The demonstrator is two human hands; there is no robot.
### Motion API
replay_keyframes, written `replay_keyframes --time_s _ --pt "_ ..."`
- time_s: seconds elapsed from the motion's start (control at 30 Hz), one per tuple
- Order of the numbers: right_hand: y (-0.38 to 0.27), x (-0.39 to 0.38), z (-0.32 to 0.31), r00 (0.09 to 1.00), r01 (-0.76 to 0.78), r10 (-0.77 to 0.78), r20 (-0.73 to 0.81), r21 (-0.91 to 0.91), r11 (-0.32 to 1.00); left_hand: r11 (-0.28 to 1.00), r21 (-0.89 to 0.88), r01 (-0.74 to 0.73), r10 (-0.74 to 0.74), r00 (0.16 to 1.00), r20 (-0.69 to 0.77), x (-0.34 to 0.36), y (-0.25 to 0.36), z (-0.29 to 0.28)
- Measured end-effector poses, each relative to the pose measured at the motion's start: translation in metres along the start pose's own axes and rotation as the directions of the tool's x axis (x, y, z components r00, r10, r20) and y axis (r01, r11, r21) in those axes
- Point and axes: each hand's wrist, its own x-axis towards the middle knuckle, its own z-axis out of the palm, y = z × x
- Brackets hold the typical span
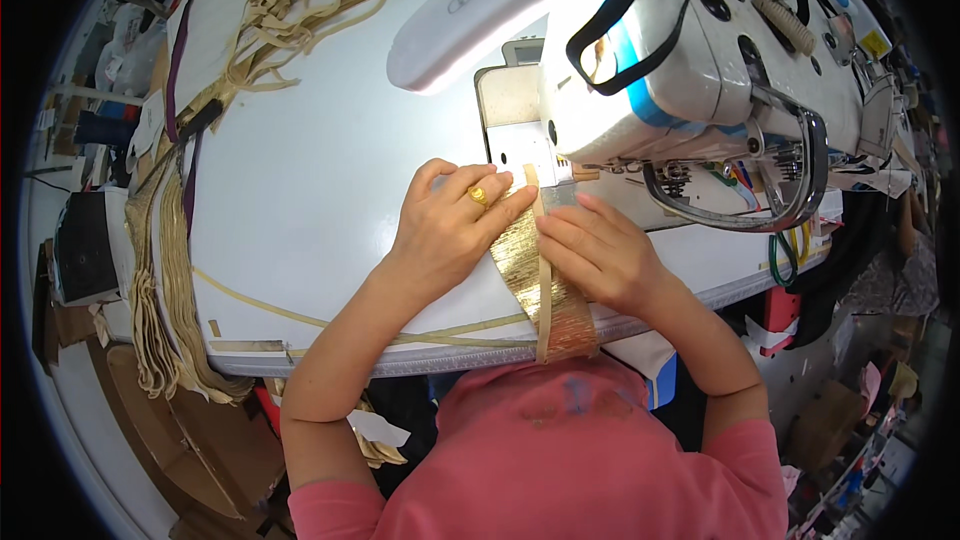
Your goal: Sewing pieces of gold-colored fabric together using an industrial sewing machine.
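A shiny gold piece of fabric (520, 258) lies in front of the sewing machine's needle area, its near end hanging over the table edge. A narrow tan tape (545, 295) runs lengthwise along it up to the presser foot (560, 172). My left hand (452, 225), wearing a gold ring, rests on the fabric's left side with fingers stretched toward the foot. On the other side, my right hand (605, 255) lies on the fabric, fingertips at the tape; its underside is hidden. Both hands stay close to the foot without visibly touching it.
The white sewing machine (660, 50) fills the upper right, with a curved metal bar (815, 170) at its front. Tan strips (290, 5) are heaped at the far left of the white table (300, 170). More strips (170, 290) hang over its left edge beside dark-handled scissors (203, 118).
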Motion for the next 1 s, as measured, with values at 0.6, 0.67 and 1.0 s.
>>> replay_keyframes --time_s 0.6,0.67,1.0 --pt "0.004 0.013 0.003 0.999 0.021 -0.025 -0.022 -0.153 0.988 1.000 0.017 -0.003 0.003 1.000 -0.008 0.001 0.000 0.000" --pt "0.004 0.014 0.003 0.999 0.025 -0.028 -0.017 -0.153 0.988 1.000 0.019 -0.005 0.005 1.000 -0.009 0.001 0.000 0.000" --pt "0.001 0.009 0.006 0.999 -0.028 0.025 -0.024 -0.120 0.992 1.000 0.024 0.001 0.000 1.000 -0.007 0.002 0.002 0.000"
